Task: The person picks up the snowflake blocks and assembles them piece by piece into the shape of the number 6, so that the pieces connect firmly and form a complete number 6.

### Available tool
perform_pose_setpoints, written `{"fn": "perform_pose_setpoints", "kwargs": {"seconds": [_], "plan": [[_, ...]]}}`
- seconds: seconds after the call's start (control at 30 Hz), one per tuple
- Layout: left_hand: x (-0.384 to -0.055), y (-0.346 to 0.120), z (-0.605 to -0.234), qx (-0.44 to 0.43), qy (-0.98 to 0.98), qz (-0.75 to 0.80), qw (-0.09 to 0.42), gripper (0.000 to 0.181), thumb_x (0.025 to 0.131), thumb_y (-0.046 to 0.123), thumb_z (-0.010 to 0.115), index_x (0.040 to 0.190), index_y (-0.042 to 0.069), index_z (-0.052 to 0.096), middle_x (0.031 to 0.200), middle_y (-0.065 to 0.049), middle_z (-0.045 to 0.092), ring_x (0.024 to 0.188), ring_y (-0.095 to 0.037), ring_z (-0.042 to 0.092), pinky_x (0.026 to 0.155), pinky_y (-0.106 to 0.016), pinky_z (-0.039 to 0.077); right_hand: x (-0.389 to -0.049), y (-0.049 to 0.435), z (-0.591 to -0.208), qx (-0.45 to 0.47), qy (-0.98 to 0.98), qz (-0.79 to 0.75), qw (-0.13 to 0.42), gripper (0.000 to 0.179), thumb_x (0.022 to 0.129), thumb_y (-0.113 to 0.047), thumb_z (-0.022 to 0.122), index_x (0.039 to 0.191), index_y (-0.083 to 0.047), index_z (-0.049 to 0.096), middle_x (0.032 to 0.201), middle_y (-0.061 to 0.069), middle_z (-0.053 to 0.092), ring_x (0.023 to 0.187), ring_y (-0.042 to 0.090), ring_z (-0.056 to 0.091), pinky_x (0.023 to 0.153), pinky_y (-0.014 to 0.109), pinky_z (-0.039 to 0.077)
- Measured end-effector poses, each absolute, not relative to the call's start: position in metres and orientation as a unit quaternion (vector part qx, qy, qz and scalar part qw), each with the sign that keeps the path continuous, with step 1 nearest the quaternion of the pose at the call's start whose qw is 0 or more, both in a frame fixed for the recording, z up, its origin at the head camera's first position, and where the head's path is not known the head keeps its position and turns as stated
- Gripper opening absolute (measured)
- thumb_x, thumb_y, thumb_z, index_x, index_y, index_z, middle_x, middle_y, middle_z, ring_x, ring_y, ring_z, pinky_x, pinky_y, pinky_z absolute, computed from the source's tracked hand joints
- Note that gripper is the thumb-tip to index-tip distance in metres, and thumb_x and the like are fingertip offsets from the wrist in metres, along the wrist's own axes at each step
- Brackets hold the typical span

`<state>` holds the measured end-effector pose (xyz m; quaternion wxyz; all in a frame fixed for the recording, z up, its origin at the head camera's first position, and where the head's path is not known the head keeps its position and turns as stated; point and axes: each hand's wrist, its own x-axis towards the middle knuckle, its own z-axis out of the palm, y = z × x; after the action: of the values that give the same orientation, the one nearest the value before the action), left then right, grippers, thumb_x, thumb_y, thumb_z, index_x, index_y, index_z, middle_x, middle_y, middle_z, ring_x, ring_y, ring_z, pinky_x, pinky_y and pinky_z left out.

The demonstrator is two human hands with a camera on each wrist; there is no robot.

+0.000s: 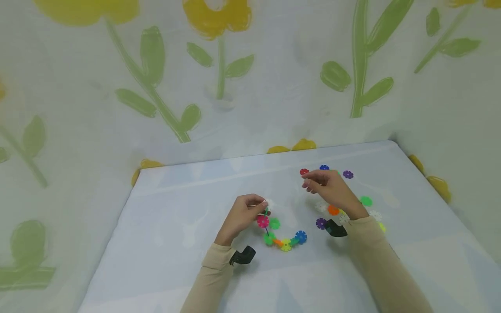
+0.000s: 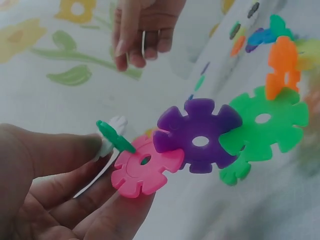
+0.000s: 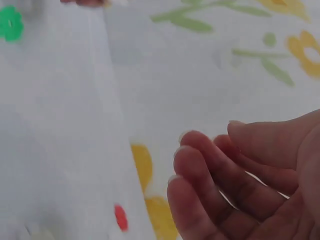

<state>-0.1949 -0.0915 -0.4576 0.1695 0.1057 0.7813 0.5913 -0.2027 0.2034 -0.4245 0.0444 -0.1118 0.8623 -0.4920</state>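
Note:
My left hand point(image 1: 245, 214) is raised over the table and pinches a white snowflake disc point(image 2: 106, 149) between thumb and fingers. This disc ends a chain of notched plastic discs: a teal-green one point(image 2: 114, 136), a pink one point(image 2: 137, 175), a purple one point(image 2: 197, 127), a green one point(image 2: 270, 120), an orange one point(image 2: 283, 65), then yellow, teal and a blue disc point(image 1: 300, 237) at the far end. Another green disc point(image 1: 275, 224) shows beside the pink one; whether it is joined, I cannot tell. My right hand point(image 1: 330, 187) hovers, fingers loosely bent, holding nothing.
Loose discs lie around and beyond the right hand: a red one point(image 1: 304, 171), a dark blue one point(image 1: 324, 167), purple ones point(image 1: 348, 174), a green one point(image 1: 366, 201), an orange one point(image 1: 333, 210) and several white ones. Behind the white table point(image 1: 188, 187) hangs a flower-patterned cloth point(image 1: 274, 108).

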Motion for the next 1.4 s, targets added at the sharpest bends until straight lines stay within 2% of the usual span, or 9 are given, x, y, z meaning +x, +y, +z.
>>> {"fn": "perform_pose_setpoints", "kwargs": {"seconds": [0.13, 0.27, 0.4, 0.57, 0.73, 0.93, 1.07, 1.27, 1.4], "plan": [[-0.196, -0.094, -0.458, 0.086, 0.776, 0.602, 0.167, 0.024, 0.102, 0.017, 0.065, 0.115, -0.003, 0.069, 0.108, -0.021, 0.075, 0.091, -0.020, 0.077, 0.082, -0.034, 0.064, -0.203, 0.230, -0.419, -0.052, 0.889, -0.454, 0.030, 0.035, 0.107, -0.022, 0.058, 0.135, -0.002, 0.065, 0.119, 0.021, 0.073, 0.106, 0.039, 0.070, 0.084, 0.019, 0.057], [-0.198, -0.097, -0.458, 0.089, 0.778, 0.597, 0.175, 0.027, 0.103, 0.019, 0.064, 0.116, -0.003, 0.068, 0.110, -0.021, 0.075, 0.093, -0.019, 0.076, 0.084, -0.034, 0.063, -0.199, 0.264, -0.421, -0.006, 0.922, -0.386, 0.036, 0.040, 0.107, -0.026, 0.059, 0.137, 0.001, 0.062, 0.124, 0.025, 0.070, 0.109, 0.039, 0.067, 0.086, 0.035, 0.060], [-0.198, -0.101, -0.457, 0.093, 0.784, 0.586, 0.182, 0.026, 0.103, 0.021, 0.063, 0.116, -0.001, 0.069, 0.110, -0.017, 0.074, 0.094, -0.016, 0.075, 0.085, -0.035, 0.063, -0.194, 0.297, -0.429, -0.002, 0.948, -0.311, 0.066, 0.042, 0.103, -0.021, 0.064, 0.133, 0.008, 0.062, 0.120, 0.030, 0.068, 0.107, 0.043, 0.064, 0.087, 0.052, 0.059], [-0.197, -0.102, -0.457, 0.095, 0.788, 0.579, 0.190, 0.027, 0.103, 0.023, 0.064, 0.117, 0.001, 0.069, 0.112, -0.015, 0.074, 0.096, -0.016, 0.074, 0.087, -0.036, 0.063, -0.184, 0.325, -0.438, 0.004, 0.957, -0.260, 0.132, 0.049, 0.094, -0.016, 0.071, 0.129, 0.015, 0.058, 0.116, 0.035, 0.064, 0.104, 0.048, 0.062, 0.083, 0.056, 0.056], [-0.197, -0.102, -0.457, 0.101, 0.785, 0.580, 0.193, 0.027, 0.104, 0.023, 0.064, 0.117, 0.000, 0.069, 0.111, -0.017, 0.074, 0.097, -0.019, 0.075, 0.087, -0.036, 0.063, -0.180, 0.333, -0.443, 0.016, 0.955, -0.250, 0.158, 0.049, 0.090, -0.015, 0.076, 0.125, 0.014, 0.059, 0.120, 0.038, 0.060, 0.107, 0.052, 0.059, 0.087, 0.061, 0.053], [-0.197, -0.102, -0.457, 0.111, 0.788, 0.575, 0.189, 0.027, 0.104, 0.022, 0.063, 0.116, -0.001, 0.070, 0.111, -0.017, 0.075, 0.095, -0.018, 0.075, 0.087, -0.035, 0.063, -0.182, 0.333, -0.442, 0.020, 0.953, -0.257, 0.161, 0.037, 0.091, -0.012, 0.074, 0.114, 0.014, 0.061, 0.106, 0.030, 0.065, 0.094, 0.041, 0.061, 0.083, 0.055, 0.055], [-0.197, -0.102, -0.457, 0.117, 0.804, 0.556, 0.175, 0.026, 0.104, 0.024, 0.064, 0.114, 0.002, 0.073, 0.108, -0.014, 0.075, 0.092, -0.016, 0.071, 0.086, -0.034, 0.062, -0.182, 0.326, -0.440, -0.009, 0.957, -0.270, 0.108, 0.024, 0.093, -0.008, 0.071, 0.108, 0.010, 0.066, 0.099, 0.024, 0.067, 0.089, 0.034, 0.061, 0.076, 0.043, 0.055], [-0.198, -0.104, -0.457, 0.119, 0.821, 0.535, 0.160, 0.024, 0.103, 0.026, 0.064, 0.111, 0.006, 0.076, 0.101, -0.009, 0.073, 0.085, -0.015, 0.064, 0.076, -0.029, 0.055, -0.189, 0.288, -0.422, -0.050, 0.944, -0.324, 0.046, 0.024, 0.097, -0.009, 0.070, 0.118, 0.003, 0.072, 0.107, 0.021, 0.072, 0.094, 0.030, 0.063, 0.069, 0.021, 0.054], [-0.197, -0.104, -0.457, 0.122, 0.820, 0.534, 0.166, 0.024, 0.103, 0.025, 0.064, 0.111, 0.006, 0.076, 0.101, -0.009, 0.073, 0.084, -0.013, 0.063, 0.075, -0.027, 0.054, -0.195, 0.255, -0.405, -0.074, 0.926, -0.368, 0.032, 0.023, 0.099, -0.012, 0.069, 0.118, 0.001, 0.072, 0.110, 0.018, 0.074, 0.097, 0.029, 0.068, 0.080, 0.030, 0.059]]}}
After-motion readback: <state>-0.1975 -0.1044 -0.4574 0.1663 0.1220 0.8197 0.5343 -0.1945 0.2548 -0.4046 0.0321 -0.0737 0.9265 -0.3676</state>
